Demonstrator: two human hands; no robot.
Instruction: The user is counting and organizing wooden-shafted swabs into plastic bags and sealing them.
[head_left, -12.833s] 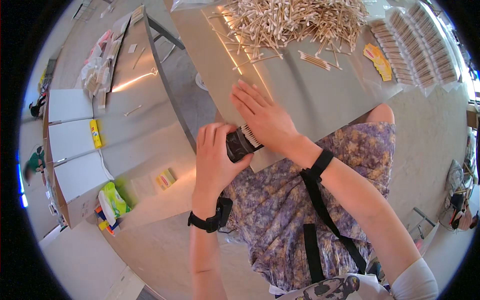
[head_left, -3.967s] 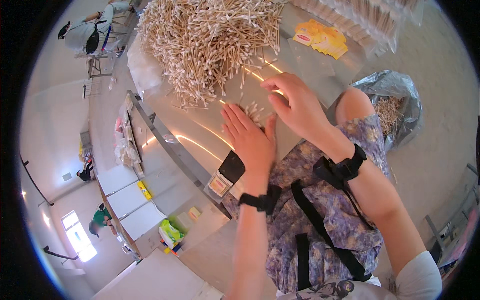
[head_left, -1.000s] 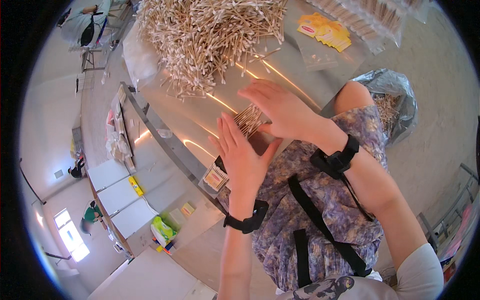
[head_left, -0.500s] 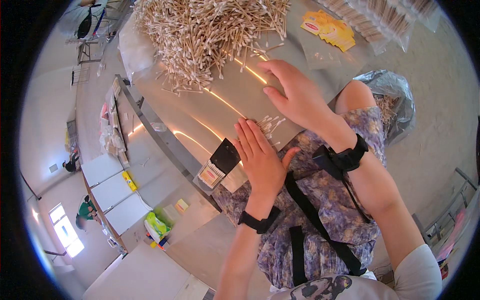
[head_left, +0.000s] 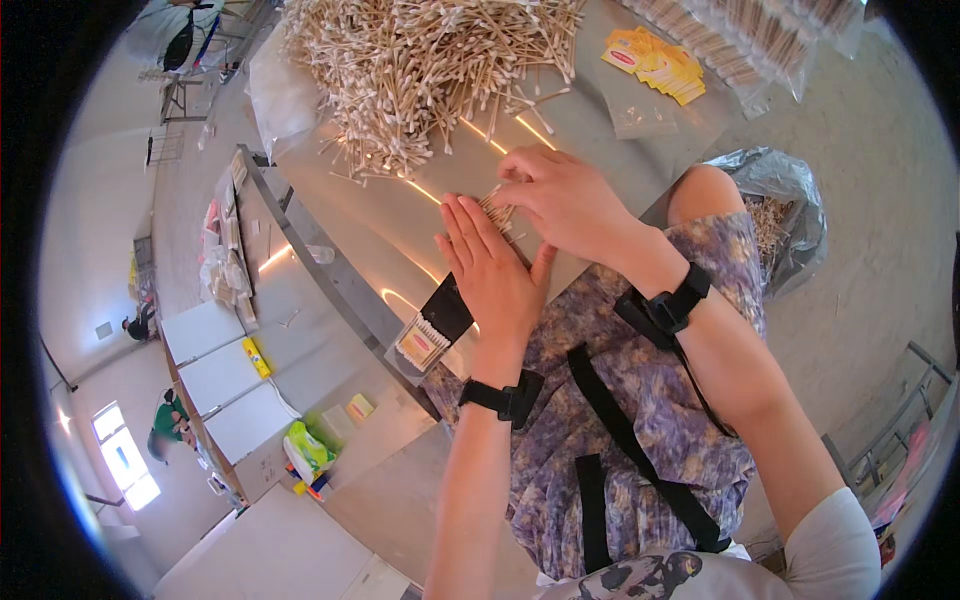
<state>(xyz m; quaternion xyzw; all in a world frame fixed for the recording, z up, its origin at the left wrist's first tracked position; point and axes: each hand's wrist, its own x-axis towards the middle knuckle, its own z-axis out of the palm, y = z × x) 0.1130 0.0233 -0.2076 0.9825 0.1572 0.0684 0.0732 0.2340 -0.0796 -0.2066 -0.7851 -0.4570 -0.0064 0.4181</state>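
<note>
Both hands are squaring swabs on the table: left hand flat, fingers apart; right hand pinching them. Loose ends risk rolling away.

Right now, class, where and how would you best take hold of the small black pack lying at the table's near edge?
Pinch the black pack across its long sides near the middle, coming from the near edge of the table it overhangs. It lies flat and slim beside the left hand, so that end is probably free for fingers.
</note>
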